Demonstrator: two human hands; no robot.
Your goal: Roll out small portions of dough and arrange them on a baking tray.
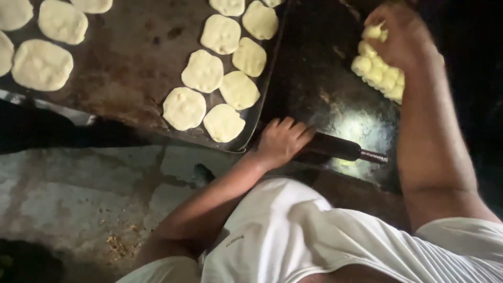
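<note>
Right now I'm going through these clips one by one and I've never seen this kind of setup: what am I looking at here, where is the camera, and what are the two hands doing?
There is no machine here: a person in a white shirt works with bare hands, and the one camera sits on their head, looking down over chest and arms.

The left hand rests on a dark rolling pin, which lies on a dark, shiny work board. The right hand reaches forward and touches a cluster of small pale dough balls at the far right of that board; whether it has gripped one is hard to tell.

To the left lies a dark metal tray carrying many flattened dough rounds, set side by side in groups. Below the tray is a worn, pale floor. The surroundings are too dark to make out.
</note>
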